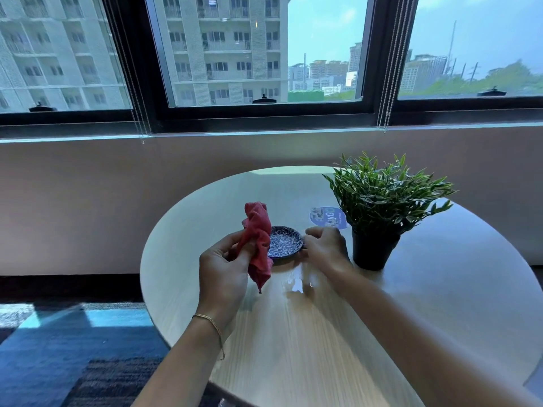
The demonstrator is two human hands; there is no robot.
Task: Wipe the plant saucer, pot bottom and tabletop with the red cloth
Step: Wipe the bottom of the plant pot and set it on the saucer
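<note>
My left hand (224, 268) grips a bunched red cloth (258, 239), which hangs above the table and covers the left edge of a small blue-and-white patterned saucer (286, 242). My right hand (324, 248) holds the saucer's right rim, and the saucer looks slightly lifted and tilted over the round wooden tabletop (308, 333). A green leafy plant in a black pot (373, 251) stands upright on the table just right of my right hand. A small wet patch (296, 284) glistens on the tabletop below the saucer.
A round blue sticker (327, 217) lies on the table behind the saucer, partly hidden by leaves. The table's left edge drops to blue carpet (73, 348). A wall and window sill (264, 133) run behind the table.
</note>
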